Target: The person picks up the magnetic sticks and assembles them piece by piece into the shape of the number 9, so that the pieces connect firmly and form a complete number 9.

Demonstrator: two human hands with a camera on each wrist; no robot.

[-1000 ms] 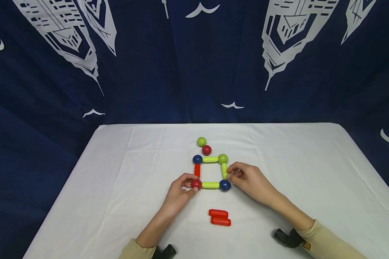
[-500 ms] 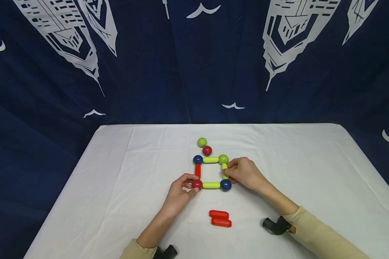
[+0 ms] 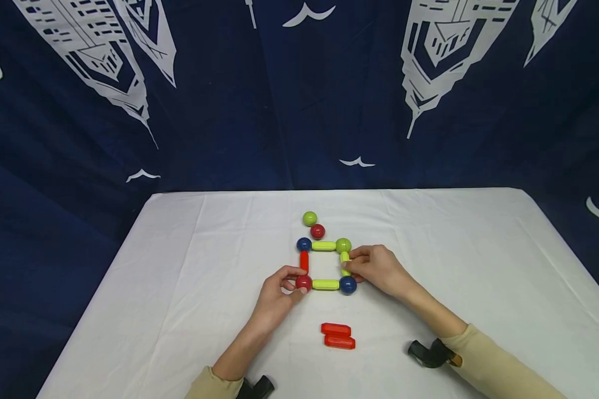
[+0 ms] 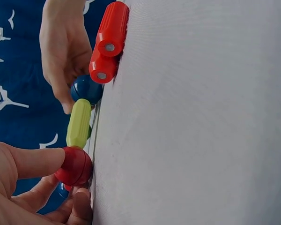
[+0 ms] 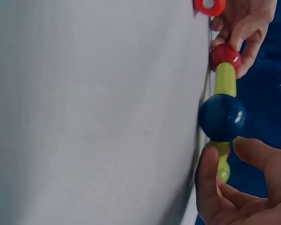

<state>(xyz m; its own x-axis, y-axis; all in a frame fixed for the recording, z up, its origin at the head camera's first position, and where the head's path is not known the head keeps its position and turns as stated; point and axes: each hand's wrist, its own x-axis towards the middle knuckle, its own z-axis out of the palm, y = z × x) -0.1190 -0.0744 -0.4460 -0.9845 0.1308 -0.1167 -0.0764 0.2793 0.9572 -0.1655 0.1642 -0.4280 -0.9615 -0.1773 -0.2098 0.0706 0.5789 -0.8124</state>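
Note:
A square of magnetic rods and balls lies on the table. My left hand (image 3: 273, 302) grips the red ball (image 3: 303, 283) at its near left corner, thumb and fingers on opposite sides. Around the right-hand yellow-green rod (image 3: 345, 256) my right hand (image 3: 383, 271) pinches, just behind the near blue ball (image 5: 222, 117). Another yellow-green rod (image 4: 78, 124) joins the red and blue balls along the near side. A red rod (image 3: 304, 260) forms the left side, up to the far blue ball (image 3: 304, 244). The far rod (image 3: 324, 245) meets a green ball (image 3: 343, 245).
Two loose red rods (image 3: 337, 336) lie side by side nearer the person. Beyond the square sit a loose red ball (image 3: 317, 231) and a loose green ball (image 3: 309, 218). A white cloth covers the table (image 3: 219, 266); a dark blue patterned curtain (image 3: 219, 138) hangs behind it.
My right hand has shifted left and slightly forward, from the outer side of the right-hand rod to pinching it. My left hand stays on the red ball.

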